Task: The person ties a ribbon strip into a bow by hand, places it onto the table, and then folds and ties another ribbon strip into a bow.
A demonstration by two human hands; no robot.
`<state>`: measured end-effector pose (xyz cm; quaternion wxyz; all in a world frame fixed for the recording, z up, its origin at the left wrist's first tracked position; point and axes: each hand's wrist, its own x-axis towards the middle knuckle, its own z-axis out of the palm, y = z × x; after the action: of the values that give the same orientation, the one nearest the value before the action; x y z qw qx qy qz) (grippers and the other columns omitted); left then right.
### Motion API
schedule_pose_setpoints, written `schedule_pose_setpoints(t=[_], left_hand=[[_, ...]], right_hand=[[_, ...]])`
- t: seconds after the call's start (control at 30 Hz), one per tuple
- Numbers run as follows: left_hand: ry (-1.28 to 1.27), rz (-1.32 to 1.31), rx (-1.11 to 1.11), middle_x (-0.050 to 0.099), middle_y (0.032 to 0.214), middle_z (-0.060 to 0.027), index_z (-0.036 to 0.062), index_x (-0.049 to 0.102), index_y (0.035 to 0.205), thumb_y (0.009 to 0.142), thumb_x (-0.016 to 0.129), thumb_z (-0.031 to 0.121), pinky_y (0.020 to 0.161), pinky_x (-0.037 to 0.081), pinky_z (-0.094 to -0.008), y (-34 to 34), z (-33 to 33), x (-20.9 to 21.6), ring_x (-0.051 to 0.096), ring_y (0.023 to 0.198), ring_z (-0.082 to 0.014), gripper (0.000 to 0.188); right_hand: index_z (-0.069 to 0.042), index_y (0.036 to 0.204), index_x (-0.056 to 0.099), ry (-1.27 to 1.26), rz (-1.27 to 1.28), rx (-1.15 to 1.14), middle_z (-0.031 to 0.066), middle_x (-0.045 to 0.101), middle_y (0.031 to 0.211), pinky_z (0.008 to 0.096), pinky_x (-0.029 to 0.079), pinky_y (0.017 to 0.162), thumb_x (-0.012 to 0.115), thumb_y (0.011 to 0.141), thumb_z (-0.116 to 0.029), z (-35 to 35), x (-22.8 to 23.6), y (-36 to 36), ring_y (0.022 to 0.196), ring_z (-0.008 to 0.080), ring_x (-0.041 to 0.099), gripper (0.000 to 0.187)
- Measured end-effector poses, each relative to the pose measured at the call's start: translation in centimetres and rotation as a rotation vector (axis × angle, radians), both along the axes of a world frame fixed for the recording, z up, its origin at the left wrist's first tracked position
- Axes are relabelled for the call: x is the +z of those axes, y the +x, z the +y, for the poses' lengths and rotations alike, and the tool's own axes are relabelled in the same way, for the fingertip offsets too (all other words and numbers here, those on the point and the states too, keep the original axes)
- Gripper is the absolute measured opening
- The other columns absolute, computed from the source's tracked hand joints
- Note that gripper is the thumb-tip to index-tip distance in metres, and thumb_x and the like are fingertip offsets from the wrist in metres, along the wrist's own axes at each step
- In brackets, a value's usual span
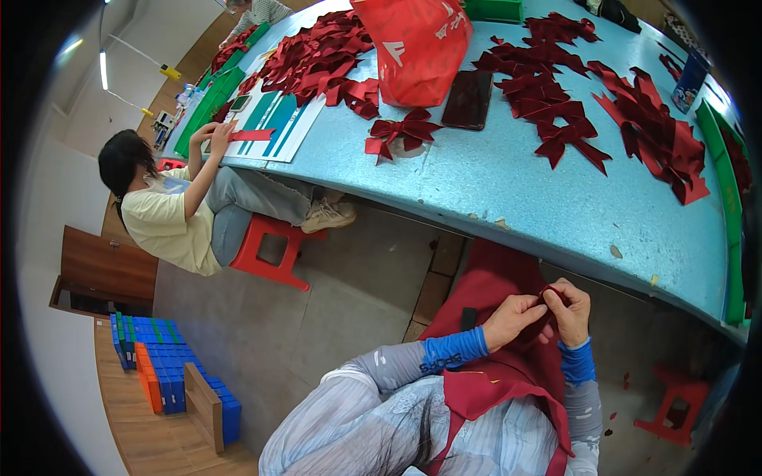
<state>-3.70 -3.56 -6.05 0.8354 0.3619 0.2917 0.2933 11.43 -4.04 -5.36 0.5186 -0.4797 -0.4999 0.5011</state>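
Below the edge of the light blue table (508,190), over my lap, my left hand (514,316) and my right hand (568,311) pinch a small piece of dark red ribbon (548,300) between the fingertips. Both wrists wear blue sleeves. A dark red apron (496,285) hangs under my hands. One finished dark red bow (406,131) lies alone on the table, ahead of my hands and to the left. More bows (567,103) lie in a pile at the table's far middle, and another pile of bows (663,131) stretches along its right side.
A red bag (417,44) and a black phone (467,99) lie on the table. A heap of red ribbon pieces (313,55) covers the far left. A person in a pale yellow shirt (171,226) sits on a red stool (274,250). Blue boxes (171,369) are stacked on the floor.
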Motion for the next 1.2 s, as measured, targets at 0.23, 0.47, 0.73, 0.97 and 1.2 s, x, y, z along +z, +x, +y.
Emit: schedule_pose_setpoints(t=[0.23,0.47,0.73,0.97,1.2], left_hand=[[-0.022,-0.007,-0.030,0.064,0.079,-0.0085,-0.0024,0.057,0.095,0.096,0.045,0.020,0.065,0.051,-0.0249,-0.3,0.2,0.5,0.063,0.070,-0.0140,0.026],[-0.047,-0.063,0.026,0.065,0.079,-0.0074,-0.0021,0.058,0.097,0.096,0.046,0.020,0.063,0.050,-0.0233,-0.2,0.0,0.7,0.062,0.067,-0.0137,0.025],[0.228,0.030,0.330,0.061,0.108,-0.0046,-0.0017,0.058,0.111,0.095,0.048,0.016,0.088,0.041,-0.0262,-0.6,0.2,0.5,0.055,0.097,-0.0130,0.026],[0.865,0.432,0.387,0.056,0.116,-0.0051,-0.0014,0.063,0.104,0.093,0.049,0.015,0.092,0.038,-0.0268,-0.9,0.6,2.6,0.049,0.105,-0.0128,0.024],[0.184,0.017,0.202,0.059,0.115,-0.0045,0.0000,0.063,0.107,0.093,0.051,0.018,0.091,0.040,-0.0265,-0.4,-0.3,0.8,0.052,0.103,-0.0121,0.026]], right_hand=[[0.002,0.081,0.062,-0.043,0.004,0.009,0.0018,0.055,0.074,0.0210,0.038,0.062,0.060,0.084,-0.004,-0.1,0.5,-0.2,0.068,0.0076,0.049,0.007],[0.001,0.095,0.061,-0.041,0.003,0.050,0.0028,0.056,0.086,0.0206,0.039,0.060,0.059,0.087,-0.012,0.0,0.5,0.0,0.069,0.0071,0.049,0.016],[0.001,0.120,0.046,0.023,0.234,0.041,0.0060,0.054,0.109,0.0225,0.041,0.080,0.062,0.086,-0.022,-1.2,-1.0,-0.5,0.091,0.0102,0.051,0.044],[0.001,0.113,0.053,-0.014,0.090,0.044,0.0068,0.058,0.109,0.0249,0.042,0.081,0.063,0.083,-0.018,-2.5,-1.5,-0.6,0.094,0.0128,0.054,0.036],[0.001,0.096,0.062,0.048,-0.020,0.002,0.0033,0.062,0.087,0.0241,0.044,0.073,0.061,0.084,-0.010,-3.0,-1.0,-1.4,0.079,0.0101,0.055,0.017]])
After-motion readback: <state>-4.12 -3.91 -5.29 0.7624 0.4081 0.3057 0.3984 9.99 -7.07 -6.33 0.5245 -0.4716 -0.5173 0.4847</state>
